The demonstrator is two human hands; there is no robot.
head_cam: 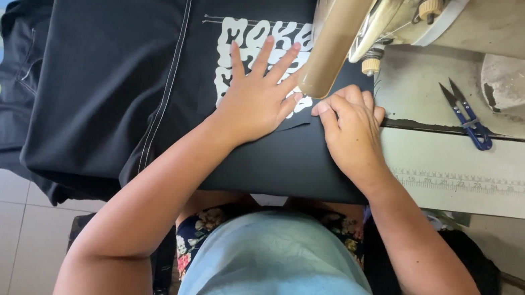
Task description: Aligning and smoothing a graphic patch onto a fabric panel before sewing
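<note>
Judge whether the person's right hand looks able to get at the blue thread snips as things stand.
Probably yes: the right hand rests on the black garment, and only bare machine table lies between it and the blue thread snips.

No packages, labels, signs or screens anywhere in view

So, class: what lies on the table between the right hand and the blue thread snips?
In the head view, only bare table top separates the right hand from the snips.
</note>
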